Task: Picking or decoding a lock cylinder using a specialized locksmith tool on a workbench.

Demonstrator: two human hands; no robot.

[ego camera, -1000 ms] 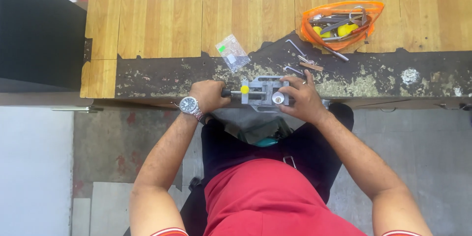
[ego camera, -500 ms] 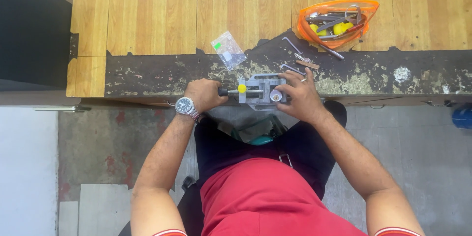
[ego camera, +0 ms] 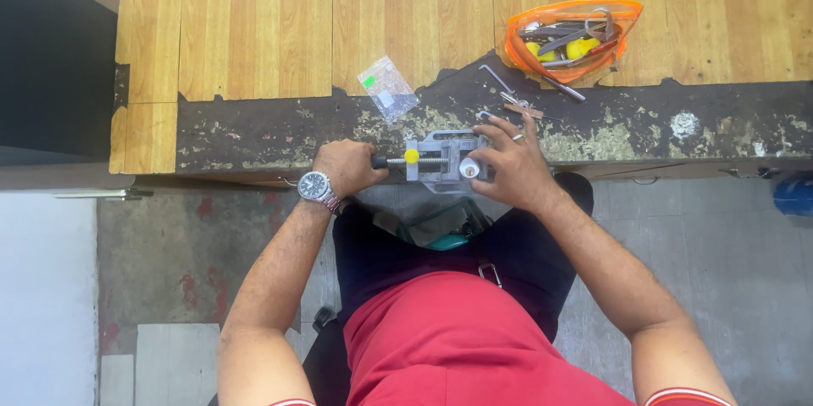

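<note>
Where the worn bench (ego camera: 254,131) edge meets the person's lap, a small metal vise (ego camera: 442,160) sits, rigid and probably heavy for its size, best taken by its handle and body. The left hand (ego camera: 345,167) is clenched around the handle, wrist bent inward. The right hand (ego camera: 508,167) wraps the vise's far end, fingers (ego camera: 500,128) spread over a round cylinder (ego camera: 468,169).
</note>
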